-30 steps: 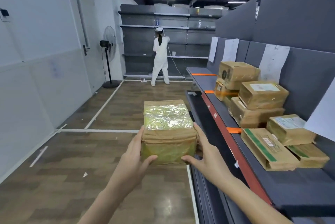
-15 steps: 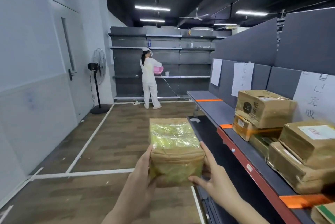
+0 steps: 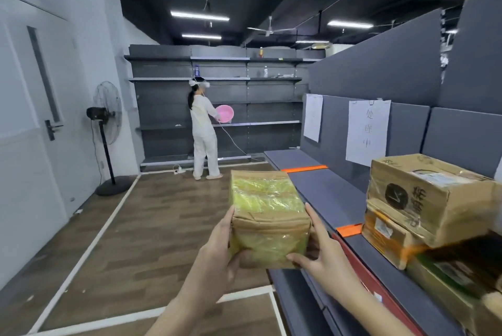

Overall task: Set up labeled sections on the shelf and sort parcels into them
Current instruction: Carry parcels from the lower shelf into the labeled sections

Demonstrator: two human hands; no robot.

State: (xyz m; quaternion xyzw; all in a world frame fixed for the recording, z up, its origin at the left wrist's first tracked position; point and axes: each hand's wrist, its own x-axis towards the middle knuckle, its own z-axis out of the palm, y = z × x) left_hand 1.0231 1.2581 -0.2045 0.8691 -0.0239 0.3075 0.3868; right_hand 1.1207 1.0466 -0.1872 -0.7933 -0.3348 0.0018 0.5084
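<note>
Grey shelf (image 3: 326,194) beside wooden floor (image 3: 163,227)

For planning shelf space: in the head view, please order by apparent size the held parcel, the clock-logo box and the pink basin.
1. clock-logo box
2. held parcel, though nearer, so their true order is unsure
3. pink basin, but it is far away
</note>
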